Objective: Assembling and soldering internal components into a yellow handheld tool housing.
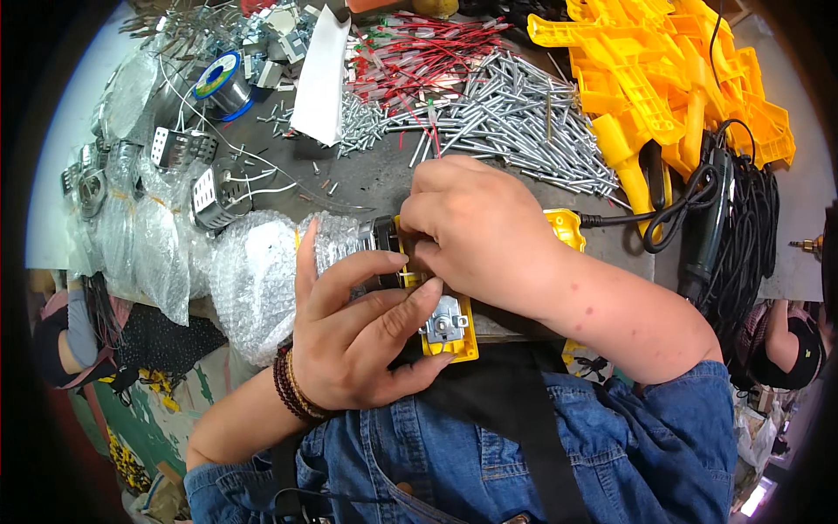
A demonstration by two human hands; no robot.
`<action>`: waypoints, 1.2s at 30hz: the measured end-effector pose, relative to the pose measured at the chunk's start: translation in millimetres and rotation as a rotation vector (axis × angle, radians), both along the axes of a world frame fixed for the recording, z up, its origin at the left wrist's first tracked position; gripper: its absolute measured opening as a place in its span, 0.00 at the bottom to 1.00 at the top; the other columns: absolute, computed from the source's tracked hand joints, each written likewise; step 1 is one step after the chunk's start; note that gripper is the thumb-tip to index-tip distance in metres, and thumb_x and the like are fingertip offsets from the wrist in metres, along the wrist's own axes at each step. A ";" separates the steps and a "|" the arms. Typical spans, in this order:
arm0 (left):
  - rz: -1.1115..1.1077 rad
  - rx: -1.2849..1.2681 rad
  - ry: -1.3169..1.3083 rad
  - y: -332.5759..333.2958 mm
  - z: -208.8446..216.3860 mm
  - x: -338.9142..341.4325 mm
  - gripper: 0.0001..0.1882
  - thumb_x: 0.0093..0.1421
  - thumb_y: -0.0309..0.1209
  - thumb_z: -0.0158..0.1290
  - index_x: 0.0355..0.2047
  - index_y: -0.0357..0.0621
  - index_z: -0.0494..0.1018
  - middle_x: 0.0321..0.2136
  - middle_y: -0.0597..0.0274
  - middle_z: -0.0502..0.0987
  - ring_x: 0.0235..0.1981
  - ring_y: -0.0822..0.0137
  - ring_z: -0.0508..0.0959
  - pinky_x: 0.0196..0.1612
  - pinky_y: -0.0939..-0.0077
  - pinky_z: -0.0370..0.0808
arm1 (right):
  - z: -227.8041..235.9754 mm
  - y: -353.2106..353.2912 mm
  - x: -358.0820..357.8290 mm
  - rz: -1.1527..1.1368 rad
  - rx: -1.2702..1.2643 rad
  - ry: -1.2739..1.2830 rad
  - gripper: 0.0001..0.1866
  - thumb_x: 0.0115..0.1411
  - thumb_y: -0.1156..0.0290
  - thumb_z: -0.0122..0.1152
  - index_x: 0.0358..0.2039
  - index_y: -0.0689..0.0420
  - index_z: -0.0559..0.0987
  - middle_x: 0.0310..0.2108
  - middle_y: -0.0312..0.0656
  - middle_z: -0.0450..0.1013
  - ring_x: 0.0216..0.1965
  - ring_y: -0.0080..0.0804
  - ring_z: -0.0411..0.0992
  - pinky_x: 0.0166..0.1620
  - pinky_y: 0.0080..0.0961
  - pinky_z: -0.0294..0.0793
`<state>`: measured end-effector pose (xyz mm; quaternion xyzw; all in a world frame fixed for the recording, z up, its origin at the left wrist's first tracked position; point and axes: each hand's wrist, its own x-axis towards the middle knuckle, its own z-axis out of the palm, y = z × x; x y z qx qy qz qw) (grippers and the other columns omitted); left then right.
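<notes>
Yellow housing (454, 336), plastic, with a small grey metal bracket (446, 323) seated in its near end, is held at the near edge of the desk (367, 179), directly in front of the denim-clad torso; its long axis is seen to run from the body away and slightly right, with a far yellow corner (566, 229) showing beyond the right wrist. A dark cylindrical motor (384, 249) is lodged at its left side. Left hand (349, 336), beaded bracelet at the wrist, is curled under and around the housing from the left, fingers closed on it, thumb laid by the bracket. Right hand (476, 236) is set on top, fingers bent down and pinched together over the motor; what is pinched cannot be told. Both hands are equally near. Beyond: bubble wrap (253, 279), loose metal pins (515, 122), red wires (419, 57), yellow shells stacked (672, 79).
</notes>
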<state>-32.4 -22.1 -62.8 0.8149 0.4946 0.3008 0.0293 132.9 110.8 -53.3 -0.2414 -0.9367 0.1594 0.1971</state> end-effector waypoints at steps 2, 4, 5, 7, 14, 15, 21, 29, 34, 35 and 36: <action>-0.029 -0.004 0.003 4.3 1.3 -0.5 0.31 0.45 0.44 0.67 0.51 0.47 0.80 0.32 0.70 0.81 0.50 0.61 0.78 0.64 0.20 0.48 | -3.2 5.4 6.8 0.035 -0.032 -0.001 0.08 0.48 0.73 0.67 0.31 0.55 0.82 0.37 0.39 0.75 0.42 0.42 0.74 0.44 0.36 0.77; -0.047 0.004 0.014 6.1 3.6 0.9 0.32 0.45 0.44 0.67 0.52 0.47 0.80 0.33 0.70 0.81 0.50 0.61 0.78 0.64 0.19 0.48 | 5.6 12.7 22.9 0.094 -0.074 0.107 0.11 0.53 0.69 0.67 0.38 0.56 0.83 0.41 0.43 0.75 0.47 0.44 0.74 0.49 0.36 0.75; -0.025 -0.011 0.028 4.0 3.3 -1.2 0.33 0.45 0.44 0.67 0.53 0.47 0.79 0.33 0.70 0.81 0.50 0.61 0.78 0.64 0.19 0.48 | 15.5 18.3 32.2 0.138 -0.090 0.225 0.13 0.56 0.66 0.66 0.41 0.58 0.83 0.43 0.46 0.75 0.49 0.46 0.73 0.52 0.36 0.74; 0.018 0.002 0.032 0.2 5.5 -2.5 0.34 0.43 0.43 0.68 0.53 0.48 0.79 0.32 0.71 0.80 0.47 0.62 0.78 0.64 0.18 0.48 | 44.8 32.3 65.6 -0.042 -0.008 0.178 0.15 0.57 0.71 0.67 0.45 0.58 0.81 0.46 0.47 0.75 0.50 0.47 0.73 0.53 0.38 0.73; -0.070 0.048 0.027 11.1 4.8 0.9 0.32 0.39 0.40 0.67 0.49 0.46 0.80 0.28 0.71 0.78 0.39 0.64 0.78 0.66 0.29 0.56 | 20.3 18.0 143.7 -0.232 0.243 -0.220 0.12 0.49 0.76 0.69 0.36 0.54 0.82 0.36 0.40 0.75 0.43 0.41 0.73 0.45 0.37 0.70; -0.079 0.050 0.023 12.7 4.7 0.1 0.32 0.39 0.40 0.67 0.49 0.46 0.80 0.28 0.71 0.78 0.39 0.64 0.78 0.66 0.29 0.56 | 22.6 20.4 147.4 -0.241 0.245 -0.226 0.12 0.49 0.76 0.69 0.36 0.54 0.82 0.36 0.40 0.75 0.43 0.41 0.73 0.45 0.37 0.70; -0.074 0.050 0.056 11.8 6.8 1.1 0.32 0.37 0.38 0.65 0.47 0.44 0.81 0.27 0.67 0.76 0.37 0.60 0.77 0.65 0.29 0.59 | 17.7 19.4 156.1 -0.098 0.239 -0.078 0.15 0.49 0.76 0.66 0.39 0.52 0.83 0.32 0.36 0.76 0.36 0.37 0.75 0.42 0.32 0.70; -0.077 0.067 0.047 11.7 4.6 1.3 0.35 0.37 0.40 0.67 0.50 0.46 0.79 0.30 0.70 0.77 0.40 0.63 0.77 0.65 0.31 0.59 | 18.4 16.5 155.3 -0.054 0.367 -0.250 0.15 0.51 0.76 0.62 0.41 0.51 0.83 0.36 0.34 0.77 0.38 0.34 0.75 0.46 0.32 0.70; -0.081 0.069 0.042 10.9 3.8 -1.5 0.36 0.37 0.41 0.68 0.51 0.47 0.79 0.31 0.71 0.76 0.41 0.63 0.77 0.64 0.33 0.59 | 45.5 17.1 142.5 0.014 0.281 -0.263 0.19 0.52 0.74 0.66 0.47 0.54 0.81 0.43 0.39 0.77 0.44 0.40 0.75 0.49 0.35 0.71; -0.087 0.083 0.039 10.9 3.0 -1.8 0.36 0.38 0.41 0.68 0.51 0.47 0.79 0.31 0.71 0.76 0.41 0.63 0.77 0.64 0.33 0.59 | 47.8 14.4 130.2 0.027 0.203 -0.182 0.20 0.52 0.74 0.67 0.48 0.55 0.81 0.45 0.40 0.76 0.45 0.42 0.74 0.50 0.37 0.72; -0.092 0.097 0.036 9.6 2.1 -1.6 0.36 0.38 0.42 0.69 0.51 0.47 0.79 0.31 0.71 0.75 0.41 0.63 0.77 0.64 0.33 0.59 | 47.9 11.4 115.8 0.042 0.125 -0.101 0.20 0.53 0.73 0.68 0.49 0.56 0.80 0.46 0.42 0.76 0.47 0.44 0.74 0.51 0.38 0.72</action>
